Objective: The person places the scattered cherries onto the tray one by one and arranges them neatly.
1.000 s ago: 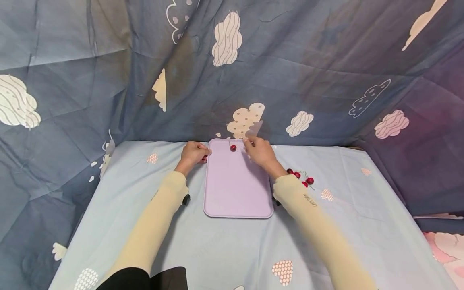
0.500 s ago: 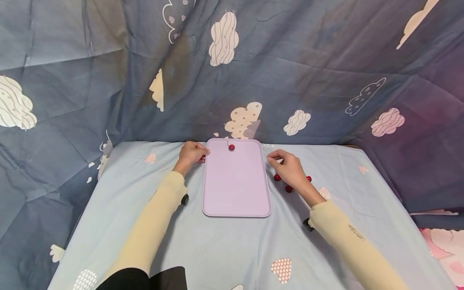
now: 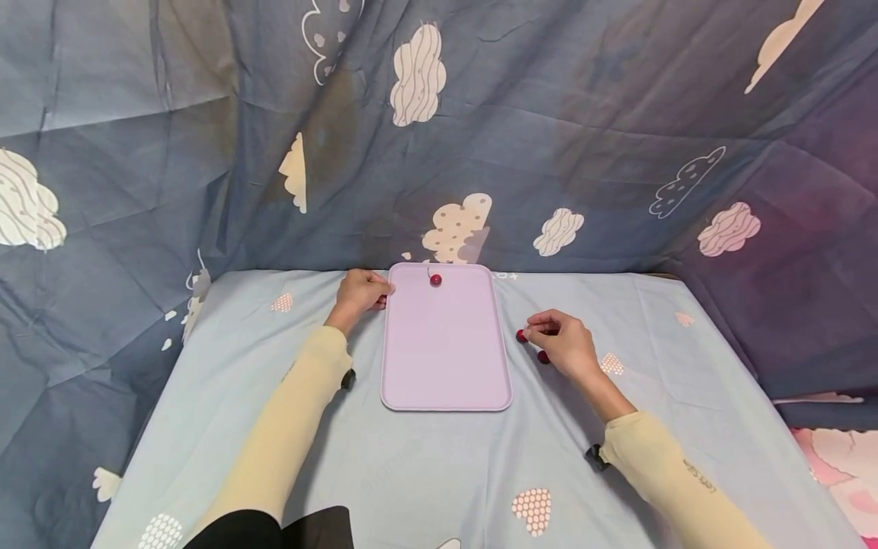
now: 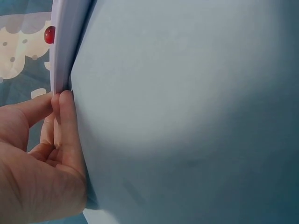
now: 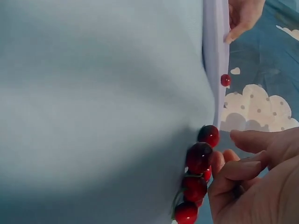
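Note:
A lilac rectangular tray [image 3: 446,351] lies on the cloth. On its far part sits a cherry [image 3: 435,280] with a thin stem. My left hand [image 3: 360,293] pinches the tray's far left edge; in the left wrist view, the thumb and fingertips meet at the rim [image 4: 60,79]. To the right of the tray, my right hand [image 3: 565,343] is over a group of cherries [image 5: 199,157]. Its fingers are bent, with a gap between the digits, and fingertips are close to the dark red fruit; whether they touch cannot be made out. In the head view, the hand hides part of the group.
A pale blue cloth [image 3: 425,465] with heart prints covers the table. Behind it hangs a dark blue curtain [image 3: 521,137] with cloud prints, close to the tray's far edge. Pink patterned fabric [image 3: 847,473] shows at the lower right.
My right hand has moved from the tray's far right part out to the right and toward me, over the cherries. The left hand keeps its hold; the cherry on the tray stays put.

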Demonstrator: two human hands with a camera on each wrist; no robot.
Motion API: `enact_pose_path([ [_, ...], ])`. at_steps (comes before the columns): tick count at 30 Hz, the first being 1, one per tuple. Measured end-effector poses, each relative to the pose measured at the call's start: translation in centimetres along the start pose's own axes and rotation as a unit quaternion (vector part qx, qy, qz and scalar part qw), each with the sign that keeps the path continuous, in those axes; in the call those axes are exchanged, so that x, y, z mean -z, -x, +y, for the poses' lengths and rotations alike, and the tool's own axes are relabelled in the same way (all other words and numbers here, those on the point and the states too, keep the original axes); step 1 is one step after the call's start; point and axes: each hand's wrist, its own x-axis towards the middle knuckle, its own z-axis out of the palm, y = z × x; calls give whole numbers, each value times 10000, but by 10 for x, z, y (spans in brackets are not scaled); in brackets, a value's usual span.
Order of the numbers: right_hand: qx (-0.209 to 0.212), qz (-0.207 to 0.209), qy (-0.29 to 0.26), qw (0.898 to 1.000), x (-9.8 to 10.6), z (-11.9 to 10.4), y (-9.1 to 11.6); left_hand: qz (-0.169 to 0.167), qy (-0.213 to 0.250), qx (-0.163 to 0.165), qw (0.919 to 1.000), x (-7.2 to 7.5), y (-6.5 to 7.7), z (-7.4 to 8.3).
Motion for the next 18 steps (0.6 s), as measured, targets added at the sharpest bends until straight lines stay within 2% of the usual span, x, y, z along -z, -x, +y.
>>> enact_pose_path([
  [6, 85, 56, 32, 9999, -3, 7, 4, -25, 41, -20, 10000, -3, -3, -2],
  [12, 402, 243, 358, 9983, -9, 8, 4, 40, -191, 30, 9998, -1, 1, 0],
  [18, 522, 501, 752, 9945, -13, 7, 4, 54, -120, 59, 9999, -1, 0, -1],
])
